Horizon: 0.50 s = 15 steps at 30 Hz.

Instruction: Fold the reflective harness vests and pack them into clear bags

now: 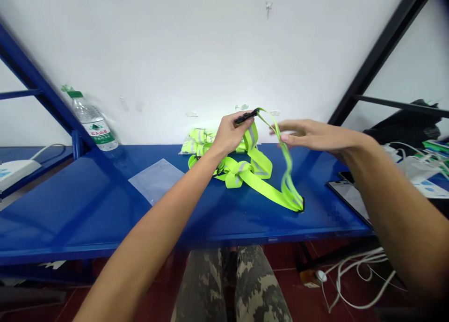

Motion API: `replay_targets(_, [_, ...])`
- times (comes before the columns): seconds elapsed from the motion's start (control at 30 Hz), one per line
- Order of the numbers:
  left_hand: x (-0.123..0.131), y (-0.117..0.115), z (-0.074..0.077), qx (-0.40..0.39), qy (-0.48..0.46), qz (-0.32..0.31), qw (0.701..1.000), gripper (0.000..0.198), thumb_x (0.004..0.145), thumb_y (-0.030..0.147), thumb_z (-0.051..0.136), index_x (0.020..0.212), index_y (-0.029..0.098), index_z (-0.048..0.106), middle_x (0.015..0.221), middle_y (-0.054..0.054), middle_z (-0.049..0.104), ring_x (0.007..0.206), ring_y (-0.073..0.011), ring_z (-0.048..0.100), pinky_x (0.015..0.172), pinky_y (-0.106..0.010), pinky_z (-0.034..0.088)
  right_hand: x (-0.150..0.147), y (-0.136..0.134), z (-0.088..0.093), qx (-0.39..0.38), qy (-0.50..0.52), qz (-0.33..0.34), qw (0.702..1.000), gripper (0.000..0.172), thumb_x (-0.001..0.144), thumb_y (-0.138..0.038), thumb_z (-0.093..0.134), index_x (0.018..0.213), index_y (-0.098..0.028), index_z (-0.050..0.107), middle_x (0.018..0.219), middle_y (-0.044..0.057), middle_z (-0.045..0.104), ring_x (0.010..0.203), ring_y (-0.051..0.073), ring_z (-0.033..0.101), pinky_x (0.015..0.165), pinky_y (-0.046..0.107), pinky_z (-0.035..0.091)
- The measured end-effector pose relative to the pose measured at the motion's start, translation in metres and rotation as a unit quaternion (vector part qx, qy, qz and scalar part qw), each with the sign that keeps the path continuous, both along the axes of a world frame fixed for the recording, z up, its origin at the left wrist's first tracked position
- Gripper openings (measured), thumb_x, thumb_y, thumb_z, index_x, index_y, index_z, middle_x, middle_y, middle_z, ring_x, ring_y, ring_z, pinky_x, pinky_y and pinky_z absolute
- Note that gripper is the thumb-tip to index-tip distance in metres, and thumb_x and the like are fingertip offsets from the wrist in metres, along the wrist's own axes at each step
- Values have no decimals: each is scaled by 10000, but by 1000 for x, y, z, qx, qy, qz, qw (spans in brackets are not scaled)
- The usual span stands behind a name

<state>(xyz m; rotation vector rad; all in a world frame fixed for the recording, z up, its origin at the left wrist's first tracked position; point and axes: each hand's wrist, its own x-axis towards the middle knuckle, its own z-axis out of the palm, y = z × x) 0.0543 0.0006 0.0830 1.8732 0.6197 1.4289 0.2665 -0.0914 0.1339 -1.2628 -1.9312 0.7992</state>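
Left hand [229,135] is raised over the back middle of the blue surface [87,205], its grip closed, pinching a black buckle [245,116] at the top end of a neon yellow-green reflective strap [259,170]. The strap hangs from the buckle down to the surface, lying bunched at the middle with one long loop running toward the right front edge. Right hand [308,135] is level with the left, its grip wide open and holding nothing, fingers flat and fingertips at the thin loop; contact is blurred, can't tell. A pile of packed straps [199,139] sits at the back edge behind the left hand. A clear plastic bag [156,179] lies flat left of middle. A water bottle [93,123] leans at the back left corner. A phone [351,195] is at the right edge.
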Motion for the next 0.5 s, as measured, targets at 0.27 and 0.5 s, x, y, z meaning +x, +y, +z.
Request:
replay_targets(0.27, [-6,-13,11,29,104,34,994,506,754,384,781,1194,190,625,1091,-105,684,920,-221,662,852,-380,524,-31,22,-16,90,110,-11,990,337,618,-312,858,821,-219,606,811,8,660,862,223,660,759,367,540])
replay_targets(0.5, [-94,23,-3,-55,439,233,866,339,708,369,705,961,143,700,948,-179,714,906,-311,665,814,-448,516,-28,28,-35,83,112,-66,988,250,754,-321,709,715,-235,477,892,62,718,987,291,688,793,426,546])
